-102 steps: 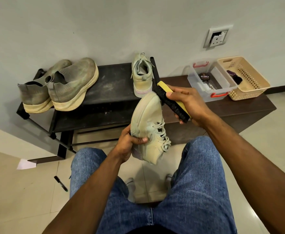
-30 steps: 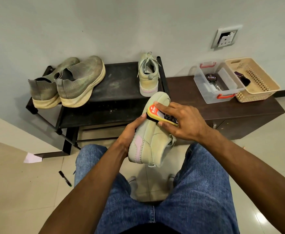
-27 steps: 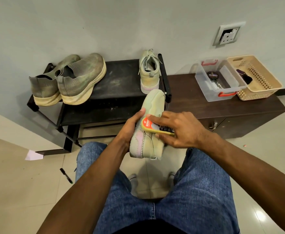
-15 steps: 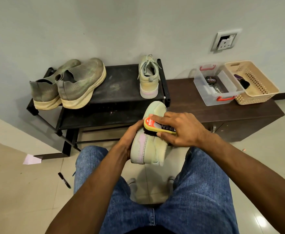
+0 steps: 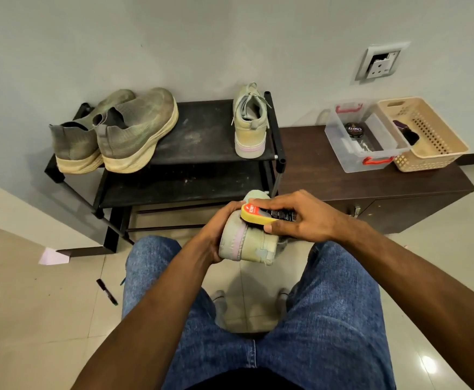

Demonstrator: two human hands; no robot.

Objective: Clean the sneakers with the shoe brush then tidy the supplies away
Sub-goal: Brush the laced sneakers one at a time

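My left hand point(image 5: 219, 229) grips a pale green sneaker point(image 5: 247, 243) on its side above my knees, its pinkish sole edge facing up. My right hand point(image 5: 300, 218) presses a yellow-backed shoe brush point(image 5: 254, 213) with a red label down on the sneaker's side; the bristles are hidden under it. The matching sneaker point(image 5: 249, 122) stands upright on the black shoe rack point(image 5: 202, 130). A pair of dirty grey-green knit sneakers point(image 5: 117, 130) sits at the rack's left end.
On the dark brown low cabinet point(image 5: 342, 181) stand a clear plastic box point(image 5: 362, 139) with a polish tin point(image 5: 354, 129) and a beige perforated basket point(image 5: 424, 136). A black marker point(image 5: 107, 291) and a paper scrap point(image 5: 53, 256) lie on the tiled floor. A wall socket point(image 5: 380, 64) is above.
Earlier the brush was turned bristles-out near the toe; now it lies flat with its label up. The sneaker has rolled onto its side and both hands have dropped slightly toward my knees.
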